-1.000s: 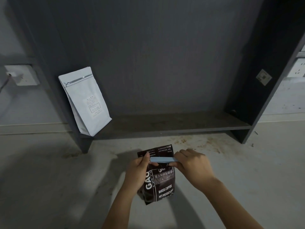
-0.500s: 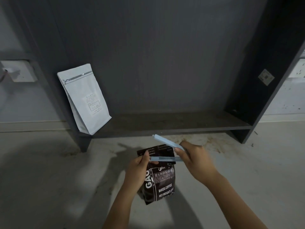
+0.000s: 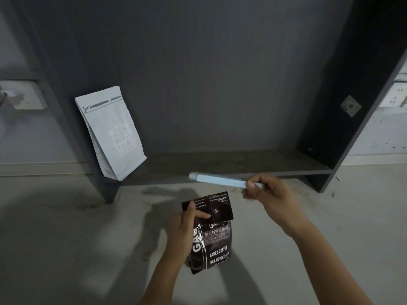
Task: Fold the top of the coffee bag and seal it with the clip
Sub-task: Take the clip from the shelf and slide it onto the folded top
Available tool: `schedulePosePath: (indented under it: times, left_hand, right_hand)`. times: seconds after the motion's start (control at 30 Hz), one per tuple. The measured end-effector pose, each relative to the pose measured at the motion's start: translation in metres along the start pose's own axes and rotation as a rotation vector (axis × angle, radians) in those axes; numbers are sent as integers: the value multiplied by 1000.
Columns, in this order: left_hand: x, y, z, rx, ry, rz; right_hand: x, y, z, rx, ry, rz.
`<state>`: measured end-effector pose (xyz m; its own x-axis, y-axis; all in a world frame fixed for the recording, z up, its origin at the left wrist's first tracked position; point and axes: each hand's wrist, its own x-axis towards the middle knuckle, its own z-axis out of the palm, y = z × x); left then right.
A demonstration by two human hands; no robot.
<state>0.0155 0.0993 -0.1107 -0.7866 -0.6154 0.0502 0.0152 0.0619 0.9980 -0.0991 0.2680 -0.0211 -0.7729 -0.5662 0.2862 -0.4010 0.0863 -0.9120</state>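
A black coffee bag [image 3: 217,243] with white lettering stands upright on the grey floor in front of me. Its top flap is folded over toward me. My left hand [image 3: 184,225] grips the bag's upper left side, thumb on the flap's edge and forefinger pressed across the fold. My right hand [image 3: 269,194] holds a long pale blue clip [image 3: 217,179] by its right end, up and to the right of the bag. The clip is apart from the bag and looks closed into one bar.
A white zip pouch [image 3: 114,133] leans in the left corner of a dark open cabinet, on its low shelf [image 3: 231,166]. The cabinet's right side panel [image 3: 343,119] stands at right. Wall sockets [image 3: 396,95] flank the cabinet on both sides.
The clip was clamped across the bag's fold; my right hand opened it, pulled it off and lifted it up and to the right. My left forefinger now presses on the fold.
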Motion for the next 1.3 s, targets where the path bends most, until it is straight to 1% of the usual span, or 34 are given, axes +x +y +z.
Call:
schedulePosePath:
  times: [0.07,0.13,0.2,0.3,0.43,0.6,0.8,0.9,1.03,1.13,1.3]
  left_hand:
    - [-3,-4,3,25,21,85]
    - [-4,-8,6,104,76,186]
    - [-5,-12,10,127,154,226]
    - [-5,-14,12,110,212,218]
    - [0,-17,9,4,178,165]
    - [0,-19,14,-77,146,94]
    - [3,-24,12,-185,136,-4]
    - [4,-26,13,-149,111,-15]
    - [4,-28,12,-23,132,62]
    - [5,-28,13,-36,118,59]
    - [4,-25,14,-107,124,26]
  right_hand:
    - [-1,4,1,52,57,-21]
    - [-4,9,3,87,96,-6]
    - [-8,16,5,150,123,16]
    - [-12,22,8,266,144,34]
    - [-15,32,12,360,140,72]
    - [-16,45,16,378,102,101]
    - [-15,54,27,319,17,118]
    - [-15,55,32,345,-21,124]
    - [-16,57,39,306,-63,150]
    - [-16,57,41,285,-72,140]
    - [-17,59,45,330,-66,160]
